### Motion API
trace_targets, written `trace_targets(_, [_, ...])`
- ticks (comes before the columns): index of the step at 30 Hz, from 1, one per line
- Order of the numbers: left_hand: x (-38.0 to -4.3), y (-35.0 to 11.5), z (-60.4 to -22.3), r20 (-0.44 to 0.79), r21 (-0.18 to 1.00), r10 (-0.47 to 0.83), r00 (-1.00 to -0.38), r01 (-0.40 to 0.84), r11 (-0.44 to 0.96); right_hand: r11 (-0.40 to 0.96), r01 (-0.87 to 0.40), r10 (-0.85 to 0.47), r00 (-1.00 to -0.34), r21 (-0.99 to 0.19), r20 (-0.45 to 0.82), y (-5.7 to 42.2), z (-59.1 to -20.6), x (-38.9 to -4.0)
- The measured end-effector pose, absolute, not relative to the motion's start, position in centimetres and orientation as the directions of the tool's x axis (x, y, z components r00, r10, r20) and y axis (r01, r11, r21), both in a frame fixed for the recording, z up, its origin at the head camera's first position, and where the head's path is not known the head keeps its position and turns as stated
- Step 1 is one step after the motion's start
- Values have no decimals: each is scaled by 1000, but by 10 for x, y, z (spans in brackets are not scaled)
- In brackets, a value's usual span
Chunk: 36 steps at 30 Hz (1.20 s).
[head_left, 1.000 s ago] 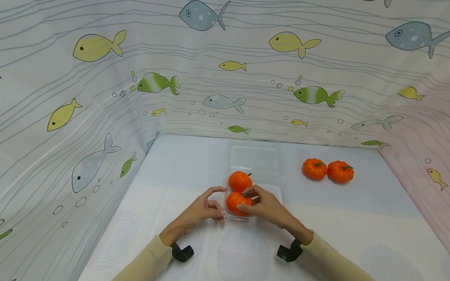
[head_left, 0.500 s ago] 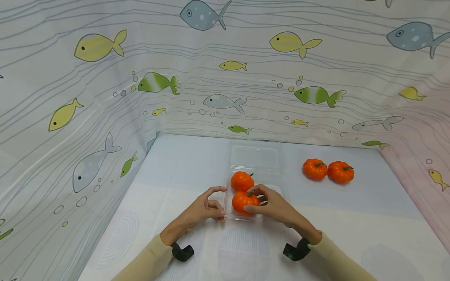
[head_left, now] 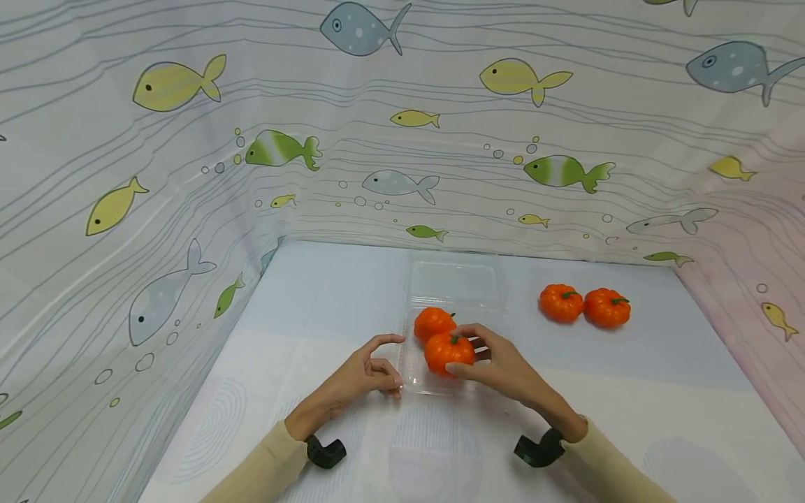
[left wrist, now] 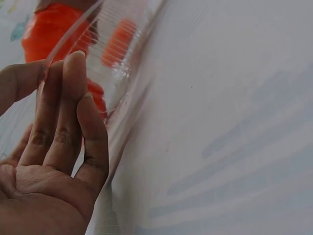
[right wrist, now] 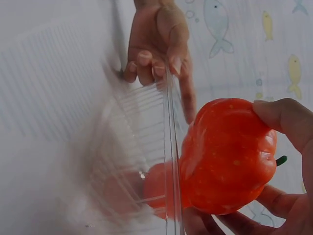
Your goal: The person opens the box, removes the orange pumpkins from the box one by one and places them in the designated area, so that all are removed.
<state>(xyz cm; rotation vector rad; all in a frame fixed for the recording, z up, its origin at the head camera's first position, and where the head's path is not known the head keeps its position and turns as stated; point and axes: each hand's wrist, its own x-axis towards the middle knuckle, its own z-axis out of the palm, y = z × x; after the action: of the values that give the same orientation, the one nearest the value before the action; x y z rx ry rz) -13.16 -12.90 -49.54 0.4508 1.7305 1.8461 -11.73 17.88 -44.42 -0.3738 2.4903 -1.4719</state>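
Observation:
An orange toy pumpkin (head_left: 448, 354) with a green stem is held between the thumb and fingers of my right hand (head_left: 503, 367). In the right wrist view this pumpkin (right wrist: 230, 156) is above the rim of the clear plastic container (right wrist: 171, 147). A second pumpkin (head_left: 432, 325) sits inside the container (head_left: 418, 381), toward the back left, just behind the held one. My left hand (head_left: 361, 375) pinches the container's left rim, its thumb and fingers on either side of the wall, as the left wrist view shows.
The container's clear lid (head_left: 455, 281) lies folded open behind it. Two more orange pumpkins (head_left: 562, 303) stand side by side at the back right of the white table (head_left: 629, 391). A fish-print curtain (head_left: 402, 154) encloses the back and sides.
My right hand has lifted the front pumpkin and shifted it to the right. The rear pumpkin has moved slightly right. My left hand stays at the rim.

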Motion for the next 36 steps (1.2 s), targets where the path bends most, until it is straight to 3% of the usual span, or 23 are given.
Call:
trace_targets(12, [-131,-129,-497,-131,986,601,-788,-169,-6,445,-253,-331,-938,-859,104,195,-440,-118])
trace_targets(36, [-131,-128,-497,-135,987,594,-793,-158,14,483,-278,-250,-953,-830,173,231,-442,-119])
